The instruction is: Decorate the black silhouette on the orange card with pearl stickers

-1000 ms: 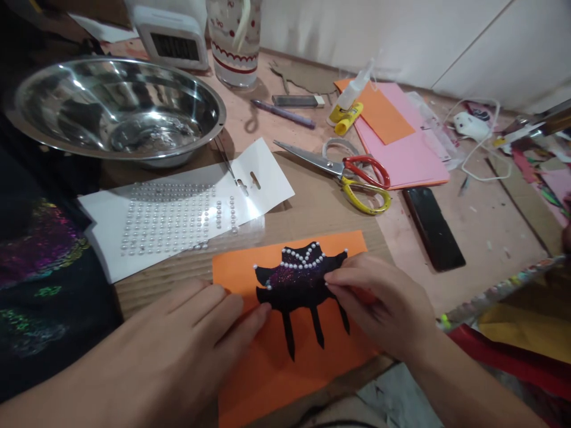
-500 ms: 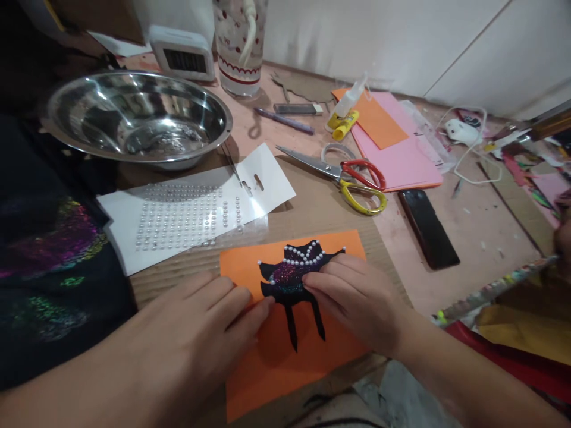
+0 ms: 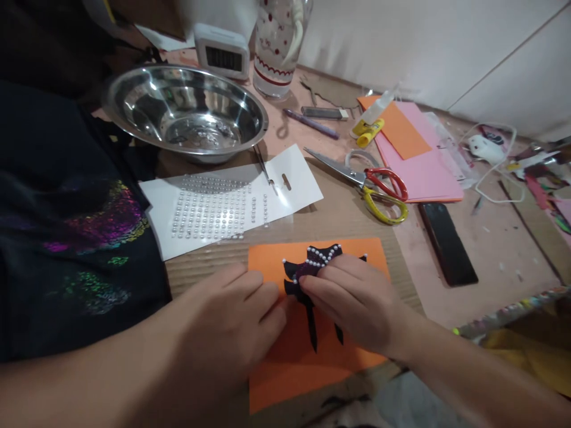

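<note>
A black cut-out figure (image 3: 292, 290) lies on an orange sheet (image 3: 276, 380), trimmed with rows of white half-pearls and purple glitter, two thin black strips pointing down from it. My right hand (image 3: 352, 291) bends over the figure, its closed fingers gripping or pressing the middle and covering the right part. At the figure's left edge, my left hand (image 3: 241, 309) is curled with thumb and fingers together over the orange sheet; what they hold, if anything, is hidden. A card of adhesive pearls (image 3: 214, 208) lies beyond my left hand.
Tweezers (image 3: 265, 166) rest on the pearl card, below a steel bowl (image 3: 187, 107). Scissors (image 3: 361, 181) with red and yellow handles lie further right. Pink paper (image 3: 437, 178), a yellow glue tube (image 3: 370, 134) and a phone (image 3: 448, 244) are on the right.
My right hand has shifted left across the black cut-out and covers more of its middle. My left fingers have curled closer together. The whole view has swung left.
</note>
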Action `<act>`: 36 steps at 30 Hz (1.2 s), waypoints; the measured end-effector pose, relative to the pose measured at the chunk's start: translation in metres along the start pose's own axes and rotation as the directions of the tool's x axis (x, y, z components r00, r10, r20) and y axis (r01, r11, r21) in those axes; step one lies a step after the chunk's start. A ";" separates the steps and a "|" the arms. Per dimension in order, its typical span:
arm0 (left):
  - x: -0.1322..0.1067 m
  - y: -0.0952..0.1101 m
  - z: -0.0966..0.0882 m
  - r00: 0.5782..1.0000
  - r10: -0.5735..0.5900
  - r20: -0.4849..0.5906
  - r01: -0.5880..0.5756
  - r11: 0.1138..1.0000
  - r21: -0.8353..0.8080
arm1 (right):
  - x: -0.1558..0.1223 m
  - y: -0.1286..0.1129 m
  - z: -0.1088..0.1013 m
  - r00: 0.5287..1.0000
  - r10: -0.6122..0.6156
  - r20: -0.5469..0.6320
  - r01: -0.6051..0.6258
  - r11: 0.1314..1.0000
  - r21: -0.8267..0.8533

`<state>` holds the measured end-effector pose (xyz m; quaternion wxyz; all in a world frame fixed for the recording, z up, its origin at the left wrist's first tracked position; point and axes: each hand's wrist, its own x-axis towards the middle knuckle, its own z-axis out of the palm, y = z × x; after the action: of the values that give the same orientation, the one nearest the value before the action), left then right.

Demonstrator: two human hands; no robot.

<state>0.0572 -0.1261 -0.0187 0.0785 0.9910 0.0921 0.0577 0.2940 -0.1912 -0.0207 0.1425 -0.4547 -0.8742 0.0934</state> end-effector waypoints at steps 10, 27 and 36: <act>0.001 -0.002 0.007 0.991 -0.021 -0.132 0.009 0.996 -0.092 | -0.002 -0.001 -0.001 1.000 -0.012 0.016 0.012 1.000 0.026; -0.001 -0.003 0.005 0.993 -0.020 -0.116 0.012 0.998 -0.069 | 0.003 -0.006 -0.007 0.999 -0.038 0.038 0.039 0.998 -0.038; 0.001 -0.003 0.002 0.995 -0.016 -0.098 0.013 0.999 -0.039 | 0.000 -0.006 -0.007 0.998 -0.038 0.047 0.041 0.997 -0.062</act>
<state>0.0576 -0.1235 -0.0214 0.0932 0.9846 0.1019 0.1074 0.2913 -0.1946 -0.0125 0.1099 -0.4393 -0.8886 0.0732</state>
